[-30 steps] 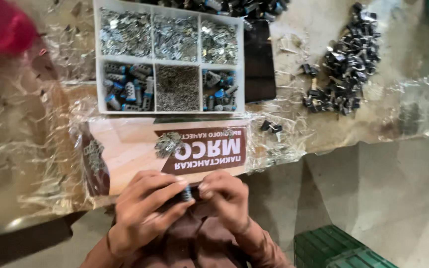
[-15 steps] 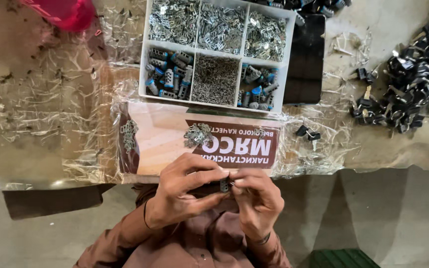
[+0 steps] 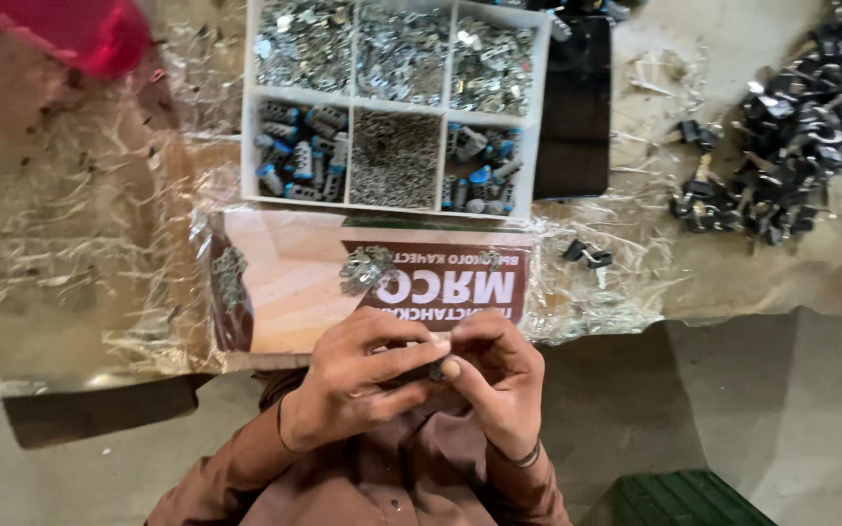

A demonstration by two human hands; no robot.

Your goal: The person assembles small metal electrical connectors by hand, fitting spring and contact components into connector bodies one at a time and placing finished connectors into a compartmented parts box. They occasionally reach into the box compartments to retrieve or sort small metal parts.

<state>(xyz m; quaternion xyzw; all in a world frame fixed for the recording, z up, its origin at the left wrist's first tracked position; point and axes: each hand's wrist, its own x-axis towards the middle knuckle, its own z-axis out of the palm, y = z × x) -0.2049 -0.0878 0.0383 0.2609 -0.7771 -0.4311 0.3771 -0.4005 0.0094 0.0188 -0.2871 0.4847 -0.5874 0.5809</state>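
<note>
My left hand (image 3: 348,390) and my right hand (image 3: 499,380) meet just in front of my chest, below the table's near edge. Their fingertips pinch one small dark part (image 3: 438,371) between them; most of it is hidden by my fingers. Just beyond the hands lies a cardboard sheet (image 3: 285,282) with a printed panel, wrapped in clear film. A small cluster of metal pieces (image 3: 367,268) rests on it. Behind that stands a white compartment tray (image 3: 248,117) holding silver metal bits, blue-and-grey parts and thin pins.
A heap of black parts (image 3: 791,127) lies at the right, with two loose black ones (image 3: 587,255) nearer. A flat black object (image 3: 577,107) sits next to the tray. A red thing (image 3: 70,34) is top left, a green crate (image 3: 684,497) on the floor.
Both hands stay together on the small part, with the fingers shifting slightly. The view has drifted, so the tray and cardboard sit at a different place in frame.
</note>
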